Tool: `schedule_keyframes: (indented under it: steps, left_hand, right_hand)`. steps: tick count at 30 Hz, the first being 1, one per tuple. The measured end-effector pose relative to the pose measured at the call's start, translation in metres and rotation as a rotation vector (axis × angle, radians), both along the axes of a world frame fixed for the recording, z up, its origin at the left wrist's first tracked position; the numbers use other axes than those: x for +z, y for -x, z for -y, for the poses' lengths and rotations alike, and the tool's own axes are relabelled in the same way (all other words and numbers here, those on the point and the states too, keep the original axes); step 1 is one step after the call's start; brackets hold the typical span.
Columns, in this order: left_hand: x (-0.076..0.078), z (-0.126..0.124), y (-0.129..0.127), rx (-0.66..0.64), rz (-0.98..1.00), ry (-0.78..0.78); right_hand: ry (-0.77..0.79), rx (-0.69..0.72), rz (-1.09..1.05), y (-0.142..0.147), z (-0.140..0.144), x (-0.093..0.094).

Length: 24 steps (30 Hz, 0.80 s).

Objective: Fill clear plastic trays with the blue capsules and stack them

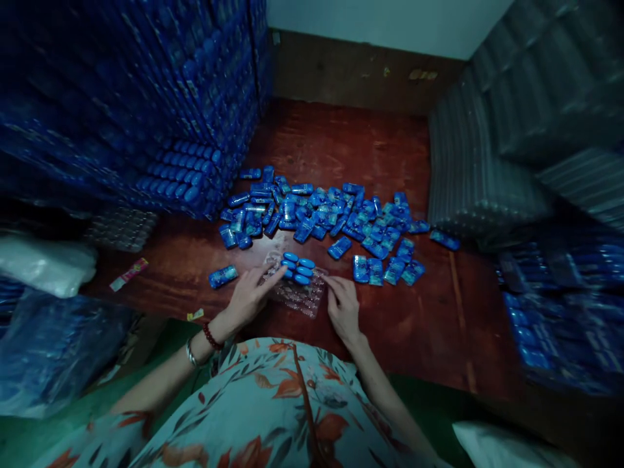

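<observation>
A: What surface carries the work?

B: A dark red wooden tabletop [341, 149], worn and glossy, running back to a brown panel under a pale wall [380, 19].

A: And around it?

B: Stacks of filled blue trays [146, 97] rise at the left; stacks of clear trays [487, 169] lean at the right.

A: Where are the hands?

B: Both rest on 1 clear tray [297, 292] at the near edge. The left hand [248, 296] lies with fingers spread, its fingertips at the tray's left side; the right hand [344, 305] pinches the right edge.

A: What is in the tray?

B: 5 blue packets [298, 266] sit in its far corner. A loose pile of packets [322, 214] lies just beyond, and 1 single packet [223, 275] lies near the left hand.
</observation>
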<state>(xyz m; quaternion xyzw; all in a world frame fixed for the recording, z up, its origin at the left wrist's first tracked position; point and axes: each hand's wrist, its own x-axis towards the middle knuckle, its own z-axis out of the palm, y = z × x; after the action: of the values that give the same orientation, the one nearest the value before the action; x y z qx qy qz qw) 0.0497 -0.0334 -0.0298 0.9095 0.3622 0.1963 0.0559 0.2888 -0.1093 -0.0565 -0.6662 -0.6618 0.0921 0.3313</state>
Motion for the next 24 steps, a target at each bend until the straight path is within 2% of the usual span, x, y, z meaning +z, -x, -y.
schedule_keyframes:
  steps: [3, 5, 7, 10, 13, 15, 18, 20, 22, 24]
  left_hand:
    - [-0.006, -0.003, 0.026, 0.337, 0.101, 0.086]
    - [-0.008, -0.009, 0.047, 0.561, 0.006, 0.144]
    - [-0.012, -0.013, 0.067, 0.668, -0.091, 0.180]
    - [-0.021, -0.013, 0.087, 0.579, -0.088, 0.208]
    - [-0.026, -0.004, 0.089, 0.479, -0.028, 0.220]
    - [-0.021, 0.007, 0.084, 0.429, 0.039, 0.233]
    - [-0.005, 0.023, 0.069, 0.318, 0.161, 0.301]
    - [0.006, 0.029, 0.054, 0.231, 0.197, 0.344]
    - [0.013, 0.030, 0.037, 0.157, 0.194, 0.364]
    - [0.013, 0.025, 0.022, 0.114, 0.184, 0.364]
  right_hand:
    - [0.123, 0.019, 0.333, -0.024, -0.029, 0.015]
    - [0.234, 0.093, 0.571, -0.036, -0.053, 0.024]
    - [0.306, 0.195, 0.722, -0.043, -0.076, 0.030]
    - [0.334, 0.297, 0.799, -0.046, -0.095, 0.034]
    - [0.322, 0.303, 0.700, -0.050, -0.089, 0.036]
    - [0.267, 0.244, 0.488, -0.053, -0.071, 0.037]
    - [0.092, -0.010, 0.016, -0.044, -0.029, 0.037]
    - [0.046, -0.152, -0.298, -0.026, -0.003, 0.035]
    - [0.087, -0.180, -0.507, -0.001, 0.015, 0.031]
    - [0.112, -0.133, -0.552, 0.022, 0.022, 0.025]
